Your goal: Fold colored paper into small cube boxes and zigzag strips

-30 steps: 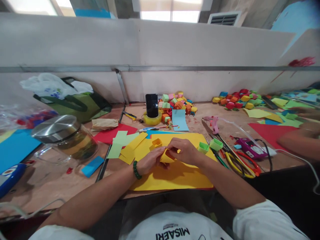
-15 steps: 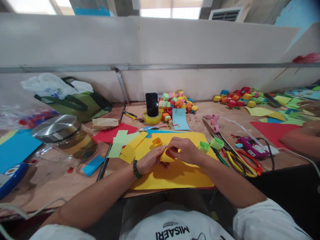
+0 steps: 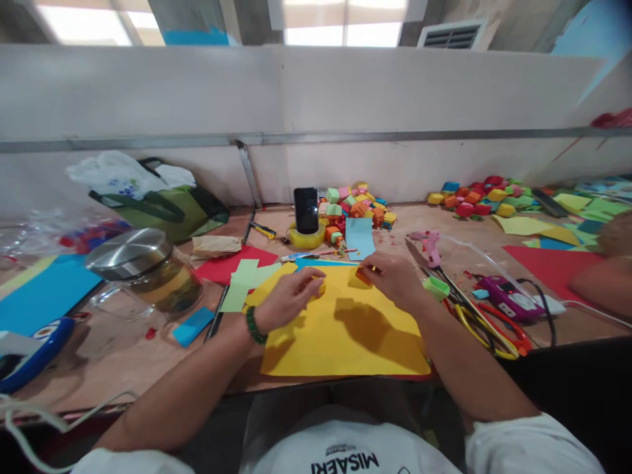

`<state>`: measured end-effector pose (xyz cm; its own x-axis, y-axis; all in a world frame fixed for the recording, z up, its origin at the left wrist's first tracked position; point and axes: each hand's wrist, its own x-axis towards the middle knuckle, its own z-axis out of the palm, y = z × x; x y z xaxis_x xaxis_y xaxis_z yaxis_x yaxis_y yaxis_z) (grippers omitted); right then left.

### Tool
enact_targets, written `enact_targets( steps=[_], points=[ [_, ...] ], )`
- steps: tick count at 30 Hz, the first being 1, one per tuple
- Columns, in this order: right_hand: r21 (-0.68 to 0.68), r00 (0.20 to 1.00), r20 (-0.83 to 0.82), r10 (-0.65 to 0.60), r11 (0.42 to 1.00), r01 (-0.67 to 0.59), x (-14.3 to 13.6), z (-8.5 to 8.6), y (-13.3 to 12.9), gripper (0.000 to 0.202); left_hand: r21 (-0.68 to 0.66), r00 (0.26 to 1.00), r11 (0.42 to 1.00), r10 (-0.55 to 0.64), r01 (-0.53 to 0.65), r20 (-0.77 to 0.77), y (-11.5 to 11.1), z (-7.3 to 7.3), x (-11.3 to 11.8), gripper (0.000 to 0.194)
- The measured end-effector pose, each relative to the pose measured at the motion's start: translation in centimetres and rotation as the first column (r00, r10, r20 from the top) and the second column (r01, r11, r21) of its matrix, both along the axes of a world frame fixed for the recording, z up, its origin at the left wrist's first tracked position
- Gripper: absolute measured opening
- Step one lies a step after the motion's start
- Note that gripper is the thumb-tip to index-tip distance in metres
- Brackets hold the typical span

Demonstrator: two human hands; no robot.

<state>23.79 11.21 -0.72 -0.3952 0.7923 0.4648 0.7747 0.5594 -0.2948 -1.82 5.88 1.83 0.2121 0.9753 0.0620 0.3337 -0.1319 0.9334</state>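
Note:
On the stacked yellow paper sheets (image 3: 340, 349), my right hand (image 3: 392, 280) pinches a small folded yellow paper box (image 3: 361, 276) by its right side, near the far edge of the sheets. My left hand (image 3: 291, 299), with a green bead bracelet at the wrist, has its fingers curled over another small yellow paper box (image 3: 322, 288), which they mostly hide. A light green paper box (image 3: 436, 288) sits just right of my right wrist. Pale green strips (image 3: 239, 289) lie beyond my left hand.
Colourful paper cubes (image 3: 360, 207) are piled behind a phone (image 3: 306, 210) propped in a tape roll. A glass mug (image 3: 158, 276) stands at left. A pink glue gun (image 3: 430, 247), scissors (image 3: 486, 336) and a purple device (image 3: 511, 299) lie at right, near another person's arm (image 3: 602, 283).
My hands, together on one yellow box before, have parted. The right hand carried that box to the right and away from me; the left hand moved over to the second yellow box.

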Motion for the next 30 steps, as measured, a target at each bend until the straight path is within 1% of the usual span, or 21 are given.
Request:
enact_targets(
  steps=[1, 2, 3, 4, 5, 6, 7, 8, 9, 11, 14, 16, 18, 21, 24, 26, 28, 30],
  points=[
    [-0.028, 0.996, 0.069, -0.062, 0.998, 0.064, 0.2, 0.1, 0.4, 0.011, 0.069, 0.986, 0.995, 0.086, -0.077, -0.143, 0.7, 0.6, -1.3, 0.036],
    [-0.058, 0.985, 0.136, -0.102, 0.992, 0.110, 0.4, 0.3, 0.7, 0.011, 0.128, 0.936, 0.983, 0.167, -0.133, -0.311, 1.4, 1.1, -2.7, 0.034],
    [-0.083, 0.974, 0.190, -0.123, 0.987, 0.141, 0.5, 0.4, 0.9, 0.010, 0.159, 0.856, 0.975, 0.213, -0.155, -0.471, 2.1, 1.3, -3.9, 0.035],
    [-0.096, 0.967, 0.220, -0.129, 0.984, 0.153, 0.6, 0.4, 1.0, 0.009, 0.160, 0.764, 0.977, 0.211, -0.143, -0.609, 2.7, 1.2, -5.1, 0.037],
    [-0.089, 0.968, 0.218, -0.127, 0.985, 0.149, 0.6, 0.5, 1.0, 0.010, 0.123, 0.677, 0.986, 0.164, -0.109, -0.718, 3.1, 0.9, -6.0, 0.040],
    [-0.063, 0.975, 0.189, -0.117, 0.989, 0.131, 0.6, 0.5, 1.0, 0.013, 0.057, 0.612, 0.996, 0.088, -0.070, -0.786, 3.4, 0.5, -6.8, 0.042],
    [-0.026, 0.985, 0.142, -0.100, 0.994, 0.105, 0.6, 0.6, 1.0, 0.016, -0.003, 0.571, 0.999, 0.018, -0.036, -0.821, 3.5, -0.1, -7.3, 0.046],
    [0.011, 0.993, 0.089, -0.073, 0.997, 0.072, 0.6, 0.6, 0.9, 0.019, -0.032, 0.543, 0.999, -0.018, -0.016, -0.840, 3.5, -0.8, -7.6, 0.050],
    [0.045, 0.998, 0.035, -0.044, 0.998, 0.042, 0.5, 0.6, 0.9, 0.020, -0.041, 0.533, 0.999, -0.032, -0.005, -0.846, 3.5, -1.4, -7.7, 0.052],
    [0.081, 0.999, -0.050, 0.017, 0.997, -0.013, 0.3, 0.7, 0.8, 0.019, -0.020, 0.541, 1.000, -0.009, -0.014, -0.841, 3.1, -2.5, -7.8, 0.051],
    [0.087, 0.988, -0.121, 0.097, 0.992, -0.087, -0.1, 0.4, 0.9, 0.019, 0.037, 0.577, 0.997, 0.068, -0.065, -0.814, 2.8, -3.2, -7.8, 0.042],
    [0.081, 0.981, -0.133, 0.141, 0.988, -0.131, -0.3, -0.1, 1.2, 0.019, 0.088, 0.605, 0.989, 0.142, -0.119, -0.783, 2.7, -3.4, -8.0, 0.038],
    [0.076, 0.977, -0.140, 0.158, 0.986, -0.149, -0.4, -0.6, 1.6, 0.019, 0.155, 0.629, 0.969, 0.242, -0.191, -0.739, 2.7, -3.4, -8.3, 0.036],
    [0.051, 0.976, -0.157, 0.148, 0.989, -0.142, -0.4, -1.4, 2.4, 0.019, 0.257, 0.647, 0.912, 0.409, -0.321, -0.644, 2.9, -3.3, -9.2, 0.031],
    [0.021, 0.978, -0.170, 0.125, 0.992, -0.123, -0.3, -2.0, 3.0, 0.020, 0.321, 0.633, 0.836, 0.547, -0.445, -0.548, 3.0, -3.1, -10.5, 0.033],
    [0.009, 0.979, -0.168, 0.116, 0.993, -0.116, -0.3, -2.4, 3.2, 0.021, 0.342, 0.606, 0.794, 0.605, -0.502, -0.516, 3.1, -3.1, -11.5, 0.034],
    [-0.003, 0.980, -0.164, 0.116, 0.993, -0.118, -0.2, -2.6, 3.3, 0.022, 0.343, 0.578, 0.775, 0.628, -0.531, -0.522, 3.2, -3.2, -12.4, 0.034],
    [-0.013, 0.979, -0.161, 0.126, 0.991, -0.130, -0.2, -2.6, 3.3, 0.023, 0.322, 0.556, 0.781, 0.613, -0.535, -0.562, 3.2, -3.4, -13.1, 0.031]
  ],
)
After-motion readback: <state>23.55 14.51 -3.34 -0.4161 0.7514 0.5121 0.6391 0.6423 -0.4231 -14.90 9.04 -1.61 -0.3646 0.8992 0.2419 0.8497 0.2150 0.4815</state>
